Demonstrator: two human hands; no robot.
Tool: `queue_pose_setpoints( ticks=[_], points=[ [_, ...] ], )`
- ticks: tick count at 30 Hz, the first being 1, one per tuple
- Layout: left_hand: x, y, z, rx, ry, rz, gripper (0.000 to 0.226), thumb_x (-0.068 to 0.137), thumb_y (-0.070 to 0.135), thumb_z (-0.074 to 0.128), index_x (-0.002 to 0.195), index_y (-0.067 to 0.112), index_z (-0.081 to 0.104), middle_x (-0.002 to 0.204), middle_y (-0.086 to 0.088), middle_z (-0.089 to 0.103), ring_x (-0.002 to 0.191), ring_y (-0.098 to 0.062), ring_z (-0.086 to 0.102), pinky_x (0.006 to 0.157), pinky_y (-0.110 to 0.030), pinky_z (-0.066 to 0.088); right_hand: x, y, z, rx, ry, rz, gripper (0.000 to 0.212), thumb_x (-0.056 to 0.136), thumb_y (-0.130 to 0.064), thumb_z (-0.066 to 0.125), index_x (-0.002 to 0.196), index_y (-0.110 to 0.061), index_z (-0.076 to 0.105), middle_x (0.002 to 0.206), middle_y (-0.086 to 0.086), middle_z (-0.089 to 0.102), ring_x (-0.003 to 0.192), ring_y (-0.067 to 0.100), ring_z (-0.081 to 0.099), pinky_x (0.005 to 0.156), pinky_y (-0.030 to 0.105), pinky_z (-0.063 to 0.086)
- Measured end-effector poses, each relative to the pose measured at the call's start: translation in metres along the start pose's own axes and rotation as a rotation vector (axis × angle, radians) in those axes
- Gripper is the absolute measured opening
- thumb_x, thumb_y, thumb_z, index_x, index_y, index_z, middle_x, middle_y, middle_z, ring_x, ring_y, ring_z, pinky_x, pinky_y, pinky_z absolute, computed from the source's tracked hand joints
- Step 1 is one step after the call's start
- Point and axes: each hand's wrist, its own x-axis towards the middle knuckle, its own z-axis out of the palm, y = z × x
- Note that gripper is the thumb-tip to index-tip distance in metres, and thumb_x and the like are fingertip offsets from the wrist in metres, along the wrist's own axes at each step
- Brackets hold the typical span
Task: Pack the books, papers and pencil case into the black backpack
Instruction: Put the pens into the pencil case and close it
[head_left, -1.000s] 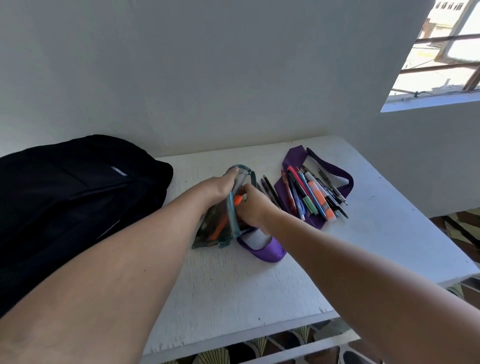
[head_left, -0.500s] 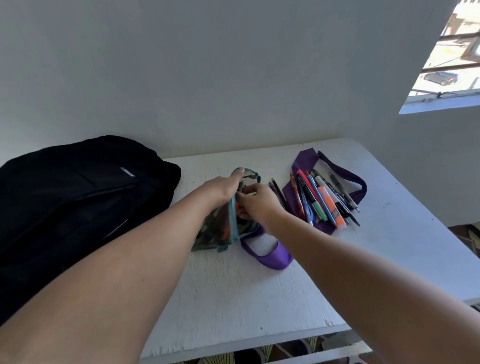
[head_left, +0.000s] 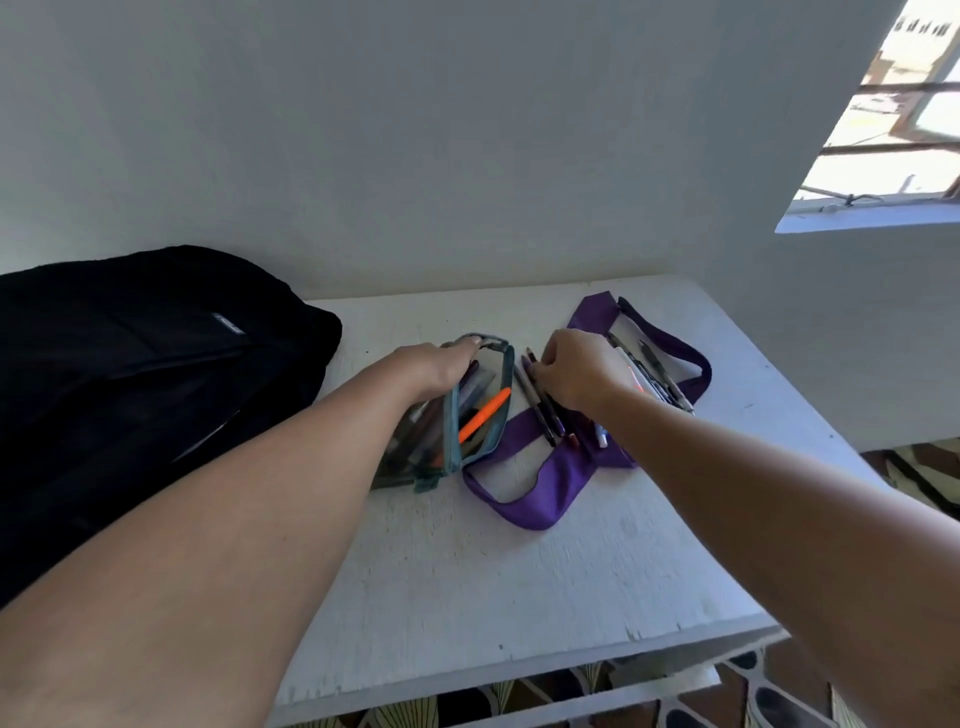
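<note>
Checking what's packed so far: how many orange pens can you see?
1. The orange pen lies inside the open pencil case that the left hand holds. Others may be hidden under the right hand.

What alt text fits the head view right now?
Left hand holds a clear pencil case open on a white table, an orange pen inside, while the right hand reaches into loose pens on a purple bag. A black backpack lies left.
</note>
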Motion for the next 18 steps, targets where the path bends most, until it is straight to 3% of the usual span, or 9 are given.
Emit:
queue_pose_setpoints(
  ticks=[2, 8, 11, 14, 18],
  points=[
    [0.000, -0.001, -0.001, 0.004, -0.011, 0.005, 0.092, 0.095, 0.078, 0.021, 0.158, 0.012, 0.034, 0.165, -0.018, 0.026, 0.148, -0.037, 0.032, 0.117, -0.042, 0.029, 0.001, 0.004, 0.004, -0.120, -0.058, -0.001, 0.040, 0.092, -0.047, 0.064, 0.068, -0.016, 0.056, 0.071, 0.004, 0.060, 0.072, 0.031, 0.062, 0.058, 0.033, 0.044],
    [-0.001, -0.001, -0.001, 0.026, -0.039, 0.016, 0.093, 0.097, 0.077, 0.021, 0.159, 0.010, 0.031, 0.166, -0.018, 0.024, 0.149, -0.036, 0.031, 0.117, -0.041, 0.028, -0.004, -0.004, 0.004, -0.173, -0.094, 0.032, 0.030, 0.091, -0.040, 0.067, 0.077, -0.015, 0.059, 0.084, 0.005, 0.065, 0.079, 0.030, 0.066, 0.064, 0.032, 0.045],
    [-0.001, -0.002, -0.003, 0.023, -0.054, 0.022, 0.093, 0.096, 0.077, 0.021, 0.159, 0.010, 0.032, 0.166, -0.018, 0.023, 0.150, -0.036, 0.030, 0.117, -0.042, 0.028, -0.009, -0.010, 0.001, -0.219, -0.121, 0.062, 0.033, 0.093, -0.041, 0.066, 0.076, -0.016, 0.052, 0.082, 0.002, 0.060, 0.084, 0.029, 0.061, 0.086, 0.041, 0.046],
    [-0.002, -0.002, -0.003, 0.009, -0.066, 0.026, 0.093, 0.096, 0.077, 0.021, 0.160, 0.010, 0.030, 0.167, -0.018, 0.022, 0.150, -0.036, 0.029, 0.118, -0.043, 0.027, -0.011, -0.015, 0.000, -0.270, -0.158, 0.063, 0.036, 0.092, -0.048, 0.065, 0.076, -0.017, 0.055, 0.080, 0.001, 0.061, 0.087, 0.028, 0.062, 0.106, 0.053, 0.035],
    [-0.003, -0.002, -0.003, 0.001, -0.064, 0.029, 0.092, 0.097, 0.076, 0.022, 0.161, 0.010, 0.027, 0.167, -0.017, 0.020, 0.151, -0.036, 0.027, 0.118, -0.043, 0.027, -0.015, -0.024, 0.002, -0.407, -0.196, 0.018, 0.038, 0.096, -0.052, 0.051, 0.079, -0.018, 0.056, 0.094, 0.001, 0.064, 0.092, 0.028, 0.061, 0.099, 0.050, 0.037]
  ],
)
